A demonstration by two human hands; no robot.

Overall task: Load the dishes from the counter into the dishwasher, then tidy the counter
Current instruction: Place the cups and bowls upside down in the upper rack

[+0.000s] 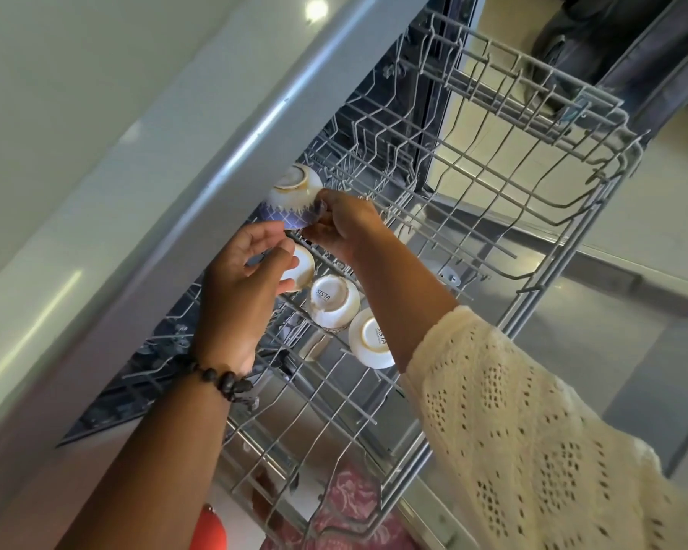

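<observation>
The right hand (344, 224) is holding a white bowl with a blue patterned band (294, 198) upside down at the far left side of the pulled-out upper rack (564, 184), its thumb and fingertips pinching the bowl's rim on the side nearest the wrist. The bowl is sitting just beyond the hand, its gold-ringed foot facing up and tilting towards the grey counter edge (199, 160). The left hand (243, 279) is hovering just below the bowl with its fingers loosely curled and narrowly parted, gripping nothing that is showing; it is lying over a second upturned cup (300, 267) and hiding most of it, so whether the fingers are touching that cup is hard to tell. A beaded bracelet (223, 381) is circling the left wrist, and a cream knitted sleeve (533, 430) is covering the right forearm.

Two more upturned white pieces are resting on the rack wires near the right forearm: a cup printed with a maker's mark (332, 305) and, just beside it, a small bowl (370, 339) partly cut off by the arm. The dishwasher's dark interior under the counter is blurring into shadow, and its contents are unreadable. The open door (612, 351) is gleaming beneath the rack
</observation>
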